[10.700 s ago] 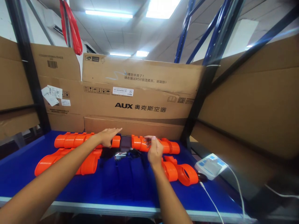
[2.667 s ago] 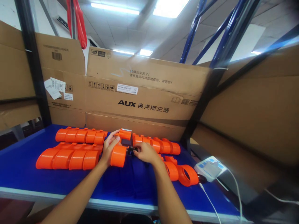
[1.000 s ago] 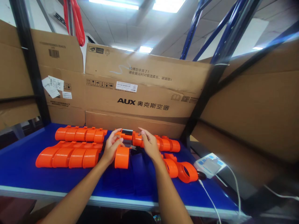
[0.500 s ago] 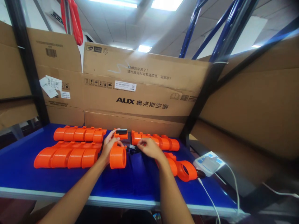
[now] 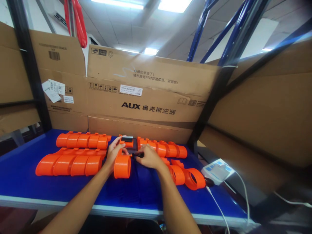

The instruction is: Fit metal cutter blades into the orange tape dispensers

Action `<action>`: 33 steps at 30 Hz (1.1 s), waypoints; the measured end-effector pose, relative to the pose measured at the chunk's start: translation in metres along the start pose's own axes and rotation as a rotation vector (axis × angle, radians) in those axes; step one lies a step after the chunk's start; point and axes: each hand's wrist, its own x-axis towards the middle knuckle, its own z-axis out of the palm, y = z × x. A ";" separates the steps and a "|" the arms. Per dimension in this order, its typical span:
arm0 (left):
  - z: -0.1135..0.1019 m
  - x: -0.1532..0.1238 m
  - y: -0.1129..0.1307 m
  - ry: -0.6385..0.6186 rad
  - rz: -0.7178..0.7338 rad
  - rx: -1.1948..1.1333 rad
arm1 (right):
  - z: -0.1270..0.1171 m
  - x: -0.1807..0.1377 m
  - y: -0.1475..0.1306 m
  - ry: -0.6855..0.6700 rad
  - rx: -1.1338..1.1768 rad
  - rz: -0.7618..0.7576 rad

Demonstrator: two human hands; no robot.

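Left hand (image 5: 114, 153) clasps a loose orange link (image 5: 122, 166), right hand (image 5: 149, 158) pinches a small black part (image 5: 135, 155), link apparently still unjoined beside assembled rows (image 5: 73, 163).

orange ring segment (image 5: 122, 167) | resting on blue bench (image 5: 146, 191) | dark part (image 5: 133, 150) just behind

Orange shells (image 5: 70, 164) hem the left hand (image 5: 112, 156), orange rings (image 5: 187, 177) the right hand (image 5: 149, 157), cardboard (image 5: 146, 130) just behind the grip. Open table (image 5: 136, 195) nearer the body.

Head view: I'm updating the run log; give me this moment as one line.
left hand: holds orange ring | right hand: pinches small dark part beside it | rest: orange segment rows on blue table
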 end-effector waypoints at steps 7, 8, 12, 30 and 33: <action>0.002 -0.001 0.001 0.005 -0.011 0.010 | 0.006 0.002 -0.005 0.080 0.005 0.009; 0.002 -0.001 0.001 0.006 -0.012 0.013 | 0.007 0.002 -0.004 0.110 0.014 0.016; 0.004 -0.002 0.002 0.018 -0.010 0.028 | 0.005 0.005 -0.001 0.278 0.087 0.046; 0.039 0.018 0.015 -0.010 0.056 0.140 | 0.015 0.012 -0.017 0.786 0.602 0.049; 0.041 0.022 0.015 -0.036 0.066 0.170 | 0.015 0.009 -0.017 0.825 0.594 0.062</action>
